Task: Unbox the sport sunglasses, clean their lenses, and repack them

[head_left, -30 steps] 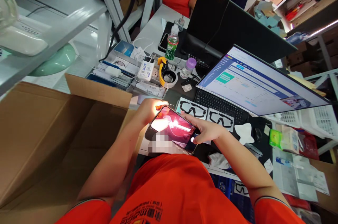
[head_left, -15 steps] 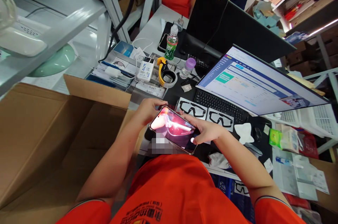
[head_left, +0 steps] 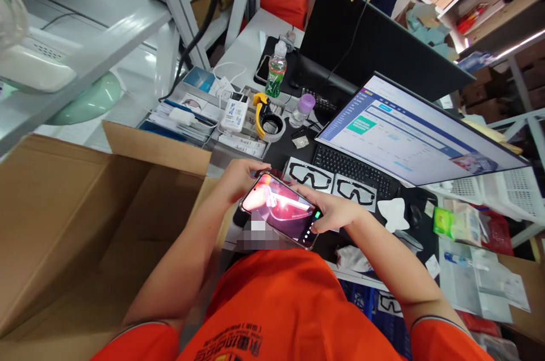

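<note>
above cluttered desk [head_left: 293, 148], both hands' grip closes around phone [head_left: 281, 210].

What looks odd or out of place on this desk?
Nothing looks spilled or broken. The desk is simply crowded: two flat goggle cut-outs rest against the keyboard, and crumpled white scraps lie beside it. Both hands hold a phone.

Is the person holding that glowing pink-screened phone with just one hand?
No, both hands grip the pink-screened phone: the left hand holds its far end and the right hand its near end.
</note>
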`<action>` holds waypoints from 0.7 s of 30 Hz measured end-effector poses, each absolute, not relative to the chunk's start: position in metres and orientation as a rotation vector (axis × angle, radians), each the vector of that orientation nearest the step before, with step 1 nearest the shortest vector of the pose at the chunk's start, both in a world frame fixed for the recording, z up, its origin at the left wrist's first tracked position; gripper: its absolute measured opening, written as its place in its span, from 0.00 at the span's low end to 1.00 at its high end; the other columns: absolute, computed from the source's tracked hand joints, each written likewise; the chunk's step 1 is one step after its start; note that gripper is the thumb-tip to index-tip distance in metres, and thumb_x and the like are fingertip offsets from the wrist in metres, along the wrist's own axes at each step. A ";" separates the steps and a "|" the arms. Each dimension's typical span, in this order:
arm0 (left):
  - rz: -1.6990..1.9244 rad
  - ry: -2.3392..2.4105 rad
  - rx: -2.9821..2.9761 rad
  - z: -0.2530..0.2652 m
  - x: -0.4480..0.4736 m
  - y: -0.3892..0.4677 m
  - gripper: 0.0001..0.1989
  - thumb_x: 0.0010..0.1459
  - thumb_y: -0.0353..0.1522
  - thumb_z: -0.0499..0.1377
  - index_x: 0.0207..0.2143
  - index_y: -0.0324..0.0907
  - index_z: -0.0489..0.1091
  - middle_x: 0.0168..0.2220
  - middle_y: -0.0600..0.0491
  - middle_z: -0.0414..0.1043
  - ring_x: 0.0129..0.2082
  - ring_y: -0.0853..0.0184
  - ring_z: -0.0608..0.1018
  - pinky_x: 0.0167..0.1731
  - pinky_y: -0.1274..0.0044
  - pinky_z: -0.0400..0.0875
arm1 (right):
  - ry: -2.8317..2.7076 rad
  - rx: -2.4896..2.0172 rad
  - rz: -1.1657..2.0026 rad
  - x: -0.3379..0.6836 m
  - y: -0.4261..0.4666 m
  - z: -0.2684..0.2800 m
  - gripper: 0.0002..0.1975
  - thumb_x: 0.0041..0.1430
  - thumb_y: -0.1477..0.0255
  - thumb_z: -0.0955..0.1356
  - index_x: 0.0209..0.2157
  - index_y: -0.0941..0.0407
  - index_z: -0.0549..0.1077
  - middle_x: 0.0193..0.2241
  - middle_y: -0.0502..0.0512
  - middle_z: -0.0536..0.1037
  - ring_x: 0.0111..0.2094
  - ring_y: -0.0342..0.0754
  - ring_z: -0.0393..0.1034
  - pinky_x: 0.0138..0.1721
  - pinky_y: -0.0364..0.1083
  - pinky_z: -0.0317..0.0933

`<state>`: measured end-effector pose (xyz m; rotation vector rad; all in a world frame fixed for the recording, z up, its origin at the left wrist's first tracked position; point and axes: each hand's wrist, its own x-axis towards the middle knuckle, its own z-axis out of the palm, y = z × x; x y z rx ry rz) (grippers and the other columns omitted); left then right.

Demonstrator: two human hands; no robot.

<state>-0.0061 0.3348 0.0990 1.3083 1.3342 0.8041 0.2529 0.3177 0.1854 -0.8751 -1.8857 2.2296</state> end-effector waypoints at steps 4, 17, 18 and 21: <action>0.804 1.330 1.315 0.101 -0.006 0.335 0.23 0.37 0.39 0.70 0.39 0.41 0.83 0.43 0.44 0.83 0.48 0.48 0.82 0.52 0.63 0.73 | -1.866 -0.868 2.241 0.253 0.318 0.184 0.44 0.38 0.76 0.71 0.62 0.56 0.62 0.57 0.55 0.67 0.58 0.56 0.62 0.58 0.48 0.56; 0.742 1.308 1.390 0.102 -0.005 0.334 0.23 0.40 0.41 0.67 0.39 0.39 0.83 0.41 0.48 0.84 0.45 0.47 0.82 0.44 0.66 0.75 | -1.553 -0.972 2.304 0.255 0.309 0.178 0.41 0.44 0.69 0.77 0.60 0.53 0.65 0.54 0.54 0.70 0.55 0.56 0.65 0.57 0.50 0.59; 0.731 1.293 1.414 0.105 -0.005 0.333 0.21 0.41 0.41 0.66 0.38 0.40 0.83 0.40 0.49 0.84 0.44 0.48 0.82 0.42 0.66 0.76 | -1.447 -1.007 2.302 0.254 0.305 0.178 0.38 0.46 0.66 0.78 0.59 0.53 0.65 0.53 0.54 0.71 0.53 0.54 0.67 0.54 0.50 0.61; 0.718 1.287 1.492 0.116 -0.001 0.331 0.17 0.46 0.38 0.65 0.38 0.41 0.83 0.38 0.53 0.84 0.42 0.49 0.82 0.39 0.69 0.75 | -1.228 -1.108 2.185 0.252 0.286 0.172 0.36 0.48 0.62 0.78 0.57 0.51 0.67 0.50 0.53 0.73 0.48 0.53 0.70 0.49 0.49 0.64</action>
